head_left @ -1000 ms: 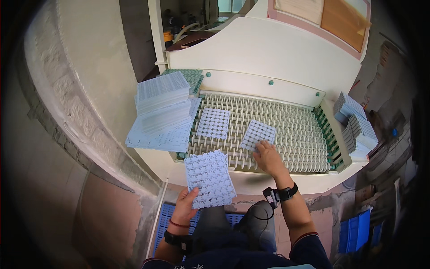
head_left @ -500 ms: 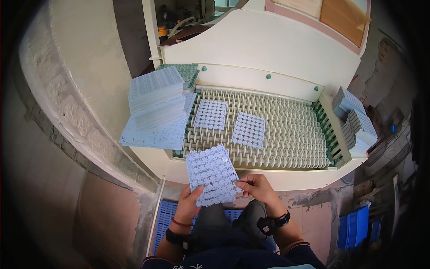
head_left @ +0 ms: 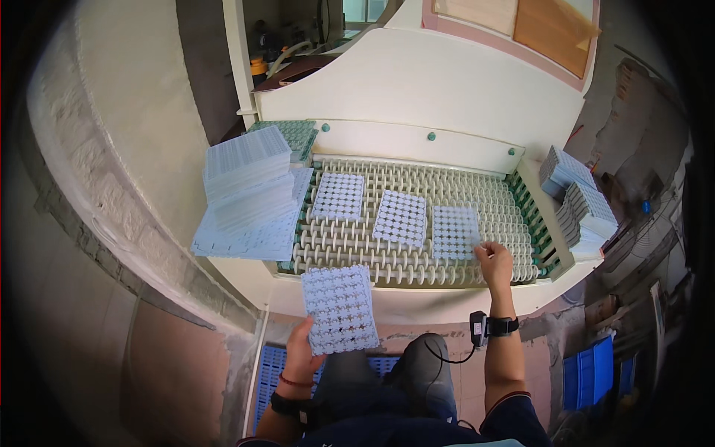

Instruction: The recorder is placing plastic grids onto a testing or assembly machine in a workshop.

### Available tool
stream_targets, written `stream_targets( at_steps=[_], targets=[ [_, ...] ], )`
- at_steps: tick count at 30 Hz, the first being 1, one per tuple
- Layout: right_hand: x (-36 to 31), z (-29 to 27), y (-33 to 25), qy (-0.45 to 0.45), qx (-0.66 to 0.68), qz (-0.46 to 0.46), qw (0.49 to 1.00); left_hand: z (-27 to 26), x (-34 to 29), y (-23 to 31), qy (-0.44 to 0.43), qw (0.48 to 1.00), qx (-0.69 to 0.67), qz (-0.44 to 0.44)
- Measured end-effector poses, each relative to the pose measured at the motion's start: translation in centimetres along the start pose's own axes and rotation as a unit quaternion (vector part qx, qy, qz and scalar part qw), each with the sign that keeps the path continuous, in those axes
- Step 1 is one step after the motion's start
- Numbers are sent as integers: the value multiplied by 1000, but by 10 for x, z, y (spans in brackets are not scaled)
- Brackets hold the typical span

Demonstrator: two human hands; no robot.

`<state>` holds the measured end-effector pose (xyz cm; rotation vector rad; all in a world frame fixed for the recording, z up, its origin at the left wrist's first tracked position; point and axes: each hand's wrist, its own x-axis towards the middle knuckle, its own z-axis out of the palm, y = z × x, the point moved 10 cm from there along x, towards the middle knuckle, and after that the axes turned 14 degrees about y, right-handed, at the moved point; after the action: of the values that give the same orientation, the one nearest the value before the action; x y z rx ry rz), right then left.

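Panel (head_left: 455,232) pinched in right hand (head_left: 495,265), stack (head_left: 339,308) gripped in left hand (head_left: 301,349); a crooked release could skew the panel on the rollers (head_left: 359,258).

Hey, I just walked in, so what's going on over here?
A person is handling pale, hole-patterned sheets at a machine's roller bed. The left hand holds a thin bundle of sheets in front of it. The right hand has its fingertips at the edge of one sheet on the rollers; whether they grip it is unclear. Two more sheets lie left of that one.
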<state>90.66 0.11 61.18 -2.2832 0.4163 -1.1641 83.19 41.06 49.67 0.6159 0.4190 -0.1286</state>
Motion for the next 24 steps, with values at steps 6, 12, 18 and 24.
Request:
stream_targets(
  at_steps=[6,12,18,24],
  targets=[
    [-74,24,-57,-225,189,73,953,17,-10,-4,-33,997,63,8],
    [-199,51,-114,-494,346,250,757,21,-5,-14,-50,994,94,27],
    [-142,44,-76,-369,376,303,794,19,-11,-6,-51,994,91,41],
    [10,-30,66,-60,284,245,925,9,-11,0,-42,996,77,32]
  ],
)
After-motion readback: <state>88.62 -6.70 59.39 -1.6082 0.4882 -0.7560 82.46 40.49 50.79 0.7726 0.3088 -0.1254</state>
